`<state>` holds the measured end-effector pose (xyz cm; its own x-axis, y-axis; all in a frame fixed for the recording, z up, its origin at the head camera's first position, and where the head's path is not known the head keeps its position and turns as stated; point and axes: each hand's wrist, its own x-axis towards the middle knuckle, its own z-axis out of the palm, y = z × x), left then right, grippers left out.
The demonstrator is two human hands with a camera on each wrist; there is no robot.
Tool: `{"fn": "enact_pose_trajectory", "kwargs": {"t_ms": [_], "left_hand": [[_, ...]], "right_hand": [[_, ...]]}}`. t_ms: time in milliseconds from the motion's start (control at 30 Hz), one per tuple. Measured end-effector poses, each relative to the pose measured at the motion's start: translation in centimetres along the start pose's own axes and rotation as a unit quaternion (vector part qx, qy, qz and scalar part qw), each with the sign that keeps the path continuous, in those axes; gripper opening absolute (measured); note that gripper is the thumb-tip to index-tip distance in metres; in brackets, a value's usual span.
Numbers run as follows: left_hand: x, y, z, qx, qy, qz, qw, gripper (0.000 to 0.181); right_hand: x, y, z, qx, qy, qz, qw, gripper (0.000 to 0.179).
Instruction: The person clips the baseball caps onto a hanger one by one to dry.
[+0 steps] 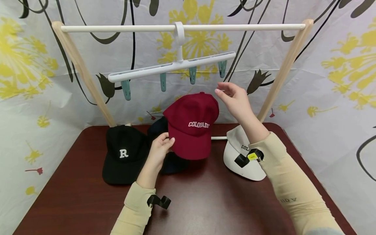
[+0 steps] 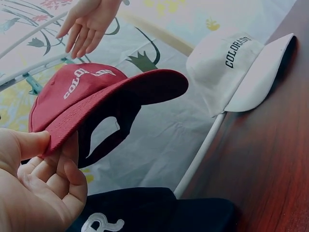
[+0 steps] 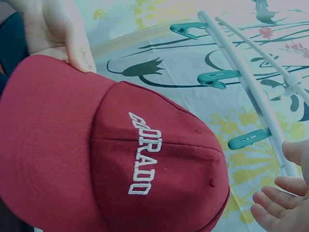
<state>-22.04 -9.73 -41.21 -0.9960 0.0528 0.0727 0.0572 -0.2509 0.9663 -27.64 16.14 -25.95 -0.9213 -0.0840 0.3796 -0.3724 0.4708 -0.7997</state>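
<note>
A dark red baseball cap (image 1: 191, 120) with white COLORADO lettering hangs above the table. My left hand (image 1: 161, 147) pinches it at the edge where brim meets crown, thumb on top, as the left wrist view shows (image 2: 43, 179). Up and to the right of the cap, my right hand (image 1: 235, 99) is raised with loosely bent fingers, holding nothing; the right wrist view shows its fingers (image 3: 275, 203) apart from the cap. Just above both hands hangs a white hanger (image 1: 147, 72) with several teal clips (image 1: 192, 75), nothing in them.
The hanger hooks over a white rod (image 1: 123, 28) between wooden posts (image 1: 282, 75). On the dark red-brown table (image 1: 73, 195) lie a black cap with a white R (image 1: 126, 163), a dark navy cap (image 1: 173, 164) partly behind the red one, and a white cap (image 1: 238, 156) at right.
</note>
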Motion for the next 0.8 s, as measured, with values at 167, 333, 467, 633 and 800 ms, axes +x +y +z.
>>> {"fn": "enact_pose_trajectory", "kwargs": {"t_ms": [167,333,467,633,800], "left_hand": [[0.0,0.3,-0.1,0.008,0.002,0.002,1.0,0.012],[0.0,0.6,-0.2,0.008,0.003,0.003,1.0,0.012],[0.0,0.7,-0.2,0.005,0.003,0.002,1.0,0.014],[0.0,0.7,-0.2,0.002,0.003,0.007,1.0,0.014],[0.0,0.5,-0.2,-0.003,0.002,0.005,1.0,0.014]], "right_hand": [[1.2,-0.5,0.3,0.009,0.003,0.0,1.0,0.044],[2.2,-1.1,0.4,0.027,-0.003,0.013,0.9996,0.043],[3.0,-1.3,0.7,0.039,-0.007,0.021,0.999,0.044],[4.0,-1.5,1.3,0.062,-0.013,0.027,0.9976,0.045],[4.6,-1.8,1.9,0.083,-0.017,0.033,0.9959,0.043]]}}
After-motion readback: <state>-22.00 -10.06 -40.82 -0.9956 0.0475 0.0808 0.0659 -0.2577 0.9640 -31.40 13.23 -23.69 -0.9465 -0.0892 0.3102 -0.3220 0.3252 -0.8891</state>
